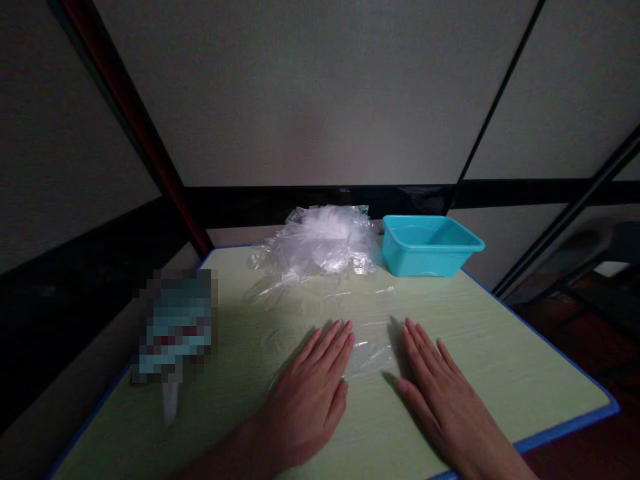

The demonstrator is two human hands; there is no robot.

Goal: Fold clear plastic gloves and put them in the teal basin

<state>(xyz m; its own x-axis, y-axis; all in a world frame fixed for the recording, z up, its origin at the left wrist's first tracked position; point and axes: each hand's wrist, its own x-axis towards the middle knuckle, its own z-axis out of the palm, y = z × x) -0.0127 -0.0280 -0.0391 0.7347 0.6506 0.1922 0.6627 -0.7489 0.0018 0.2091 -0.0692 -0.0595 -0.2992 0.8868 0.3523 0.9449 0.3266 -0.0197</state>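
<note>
A thin clear plastic bag [373, 357] lies flat on the table in front of me. My left hand [315, 393] rests palm down on its left part, fingers stretched out. Over by the bag's right edge, my right hand [440, 387] is also flat with the fingers extended and the thumb apart; whether it touches the plastic I cannot tell. Neither hand grips anything. Beyond the hands sits a loose heap of crumpled clear plastic bags [327, 240], some trailing toward the flat one.
A turquoise plastic basin [425, 260] stands at the back right of the pale table [520, 373], which has a blue edge. At the left lies a pixelated item [180, 327] with a whitish strip below it. Panel walls [320, 100] rise behind.
</note>
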